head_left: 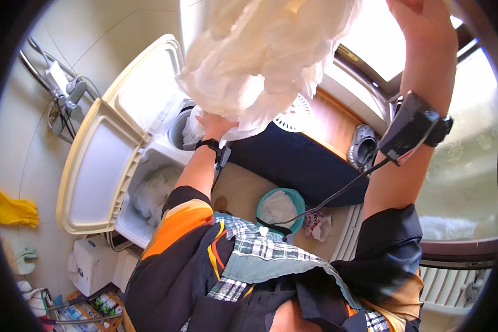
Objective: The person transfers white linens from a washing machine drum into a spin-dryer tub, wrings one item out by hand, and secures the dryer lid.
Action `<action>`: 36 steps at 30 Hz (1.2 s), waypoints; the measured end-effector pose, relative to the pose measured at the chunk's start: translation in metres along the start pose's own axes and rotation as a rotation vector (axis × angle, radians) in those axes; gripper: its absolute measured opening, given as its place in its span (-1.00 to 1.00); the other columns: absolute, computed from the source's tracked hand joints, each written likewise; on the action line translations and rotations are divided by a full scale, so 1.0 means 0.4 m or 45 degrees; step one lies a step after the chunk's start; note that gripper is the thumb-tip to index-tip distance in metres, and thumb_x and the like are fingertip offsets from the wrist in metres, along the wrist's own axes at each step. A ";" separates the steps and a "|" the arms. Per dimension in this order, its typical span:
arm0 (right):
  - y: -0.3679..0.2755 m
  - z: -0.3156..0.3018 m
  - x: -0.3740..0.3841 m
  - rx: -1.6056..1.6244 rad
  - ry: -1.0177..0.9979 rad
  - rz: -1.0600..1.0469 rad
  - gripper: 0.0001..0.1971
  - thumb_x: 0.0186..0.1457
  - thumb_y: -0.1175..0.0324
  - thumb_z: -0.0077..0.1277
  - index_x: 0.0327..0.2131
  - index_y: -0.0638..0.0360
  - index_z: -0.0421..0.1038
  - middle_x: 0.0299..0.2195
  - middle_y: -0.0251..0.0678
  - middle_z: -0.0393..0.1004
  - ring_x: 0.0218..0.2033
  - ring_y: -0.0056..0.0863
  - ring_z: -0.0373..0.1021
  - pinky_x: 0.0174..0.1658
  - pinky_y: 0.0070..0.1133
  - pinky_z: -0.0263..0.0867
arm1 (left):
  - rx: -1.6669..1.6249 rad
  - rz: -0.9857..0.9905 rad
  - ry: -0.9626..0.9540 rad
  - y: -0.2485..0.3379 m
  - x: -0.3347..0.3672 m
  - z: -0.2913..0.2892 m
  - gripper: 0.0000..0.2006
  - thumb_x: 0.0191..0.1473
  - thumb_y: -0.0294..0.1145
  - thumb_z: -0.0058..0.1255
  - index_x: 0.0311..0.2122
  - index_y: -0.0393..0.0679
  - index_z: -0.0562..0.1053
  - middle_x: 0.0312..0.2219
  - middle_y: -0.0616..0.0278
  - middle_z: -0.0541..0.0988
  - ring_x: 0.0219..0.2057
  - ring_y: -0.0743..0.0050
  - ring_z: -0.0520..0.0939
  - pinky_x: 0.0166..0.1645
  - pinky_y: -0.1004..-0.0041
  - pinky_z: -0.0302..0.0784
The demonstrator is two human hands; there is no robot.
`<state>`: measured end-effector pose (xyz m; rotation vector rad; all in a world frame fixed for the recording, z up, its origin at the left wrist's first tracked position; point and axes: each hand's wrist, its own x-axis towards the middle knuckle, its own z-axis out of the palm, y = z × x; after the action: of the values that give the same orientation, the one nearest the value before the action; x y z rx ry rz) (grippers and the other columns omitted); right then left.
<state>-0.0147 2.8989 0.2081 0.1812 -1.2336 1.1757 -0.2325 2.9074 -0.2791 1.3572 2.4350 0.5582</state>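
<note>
A large sheer white cloth [265, 61] hangs in the air and runs off the upper edge of the view. My right hand [410, 6] is raised high at the upper right, closed on the cloth; its fingers are partly cut off. Lower down, my left hand [216, 126] grips the cloth's lower folds over the round spin tub [178, 126] of a twin-tub washing machine [160, 150]. Part of the cloth lies inside that tub. More whitish fabric [156, 191] sits in the machine's wider wash tub. Both lids [97, 166] stand raised.
A teal bucket [299, 200] with white cloth stands on the floor, a patterned cloth [317, 226] beside it. Grey clogs [363, 145] rest on a wooden ledge [337, 123] by the window. Yellow gloves [15, 209] hang on the left wall. A cable [343, 192] trails from my right wrist.
</note>
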 end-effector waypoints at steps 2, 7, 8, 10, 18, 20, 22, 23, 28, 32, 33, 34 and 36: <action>0.021 -0.025 -0.038 -0.122 0.118 0.025 -0.59 0.17 0.45 -0.01 0.08 0.33 0.25 0.00 -0.08 0.35 0.04 -0.16 0.32 0.08 -0.22 0.40 | 0.119 0.049 -0.171 -0.022 0.006 0.058 0.23 -0.41 0.04 0.34 0.33 -0.13 -0.14 0.31 -0.01 -0.07 0.35 0.05 -0.11 0.29 -0.28 -0.25; -0.072 -0.117 -0.108 -1.640 -0.015 -0.078 -0.50 0.12 0.29 0.10 0.08 0.32 0.26 -0.21 -0.15 0.51 -0.06 -0.37 0.43 0.12 -0.48 0.28 | -0.521 0.590 -0.328 -0.084 -0.075 0.060 0.21 -0.41 -0.38 0.28 0.34 -0.15 -0.26 0.34 -0.03 -0.23 0.36 -0.01 -0.23 0.31 -0.20 -0.24; -0.079 -0.142 -0.103 -1.158 0.159 0.077 -0.54 0.17 0.32 0.03 0.08 0.36 0.24 -0.12 -0.13 0.46 -0.01 -0.38 0.38 0.19 -0.50 0.21 | -0.410 0.763 -0.336 -0.110 -0.093 0.049 0.21 -0.44 -0.38 0.32 0.33 -0.11 -0.21 0.34 -0.06 -0.25 0.36 -0.08 -0.22 0.31 -0.20 -0.21; -0.144 -0.230 -0.086 -0.474 0.403 0.260 -0.59 0.24 0.37 -0.07 0.10 0.38 0.19 0.03 -0.08 0.36 0.09 -0.36 0.27 0.28 -0.47 0.08 | 0.036 0.671 -0.430 -0.052 -0.192 0.001 0.22 -0.50 -0.32 0.43 0.33 0.02 -0.09 0.34 -0.06 -0.30 0.35 -0.14 -0.24 0.23 -0.38 -0.15; -0.319 -0.319 -0.249 -0.616 0.631 0.134 -0.59 0.27 0.32 -0.11 0.13 0.27 0.19 0.11 -0.14 0.29 0.14 -0.28 0.23 0.23 -0.26 0.16 | -0.603 0.028 0.591 -0.004 0.023 0.117 -0.16 -0.14 -0.14 0.20 0.27 0.06 0.10 -0.07 -0.14 0.44 -0.08 -0.22 0.48 -0.10 -0.08 0.40; -0.285 -0.323 -0.300 -0.630 0.813 0.155 -0.60 0.26 0.31 -0.09 0.12 0.23 0.22 0.08 -0.17 0.34 0.08 -0.30 0.30 0.16 -0.31 0.26 | -0.540 0.273 0.576 -0.180 0.158 0.109 -0.44 -0.06 -0.23 0.10 0.10 -0.07 0.30 -0.40 -0.05 0.59 -0.32 -0.13 0.61 -0.24 0.07 0.50; -0.240 -0.377 -0.392 -0.587 0.933 0.228 -0.64 0.25 0.28 -0.07 0.06 0.24 0.30 -0.02 -0.21 0.43 -0.01 -0.33 0.38 0.08 -0.39 0.34 | -0.270 0.560 0.593 -0.354 0.222 0.019 -0.66 -0.02 -0.34 0.02 -0.08 -0.15 0.44 -0.44 -0.01 0.61 -0.36 -0.05 0.63 -0.27 0.14 0.53; -0.230 -0.401 -0.435 -0.629 0.949 0.278 -0.64 0.23 0.31 -0.04 0.05 0.24 0.30 -0.02 -0.20 0.43 -0.02 -0.35 0.39 0.07 -0.39 0.34 | -0.217 0.560 0.499 -0.355 0.207 0.009 -0.73 -0.01 -0.38 -0.01 -0.15 -0.17 0.48 -0.37 -0.01 0.61 -0.33 0.01 0.63 -0.25 0.17 0.53; -0.152 -0.563 -0.742 -0.949 1.111 0.723 -0.67 0.08 0.47 0.09 -0.05 0.24 0.40 -0.12 -0.29 0.48 -0.15 -0.42 0.45 -0.14 -0.44 0.44 | -1.826 0.238 0.144 -0.054 -0.074 -0.232 -0.63 0.17 -0.20 -0.08 0.01 -0.19 0.43 -0.11 0.21 0.55 -0.08 0.39 0.55 -0.02 0.35 0.46; -0.018 -0.577 -0.970 -0.879 0.913 1.056 -0.63 0.02 0.49 0.14 -0.06 0.27 0.38 -0.16 -0.31 0.48 -0.19 -0.50 0.43 -0.16 -0.55 0.39 | -1.896 0.297 0.036 0.073 -0.283 -0.361 -0.62 0.18 -0.19 -0.09 0.02 -0.19 0.41 -0.10 0.21 0.54 -0.07 0.38 0.54 -0.02 0.34 0.45; -0.008 -0.585 -1.023 -0.863 0.805 1.135 -0.57 0.02 0.47 0.15 0.00 0.27 0.32 -0.11 -0.28 0.45 -0.14 -0.51 0.41 -0.15 -0.57 0.38 | -1.867 0.315 -0.026 0.097 -0.330 -0.348 -0.62 0.18 -0.19 -0.10 0.03 -0.19 0.41 -0.10 0.21 0.54 -0.07 0.38 0.54 -0.01 0.34 0.45; 0.013 -0.550 -1.056 -0.826 0.727 1.138 -0.46 0.04 0.42 0.15 0.08 0.26 0.20 -0.05 -0.26 0.40 -0.09 -0.51 0.38 -0.14 -0.58 0.38 | -1.797 0.320 -0.065 0.110 -0.388 -0.351 -0.62 0.18 -0.19 -0.10 0.03 -0.19 0.41 -0.10 0.21 0.54 -0.07 0.38 0.54 -0.01 0.34 0.45; 0.003 -0.500 -1.050 -0.604 0.578 1.348 -0.20 0.09 0.31 0.12 0.27 0.12 -0.20 0.10 -0.20 0.23 0.05 -0.46 0.28 -0.08 -0.53 0.36 | -1.662 0.346 -0.170 0.154 -0.485 -0.316 -0.61 0.19 -0.19 -0.11 0.04 -0.20 0.40 -0.09 0.21 0.54 -0.06 0.37 0.53 -0.01 0.33 0.45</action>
<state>0.1647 2.7847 -0.2055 -1.1609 -1.1527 1.6176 -0.1428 2.7468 -0.1254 0.9950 1.1920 1.6320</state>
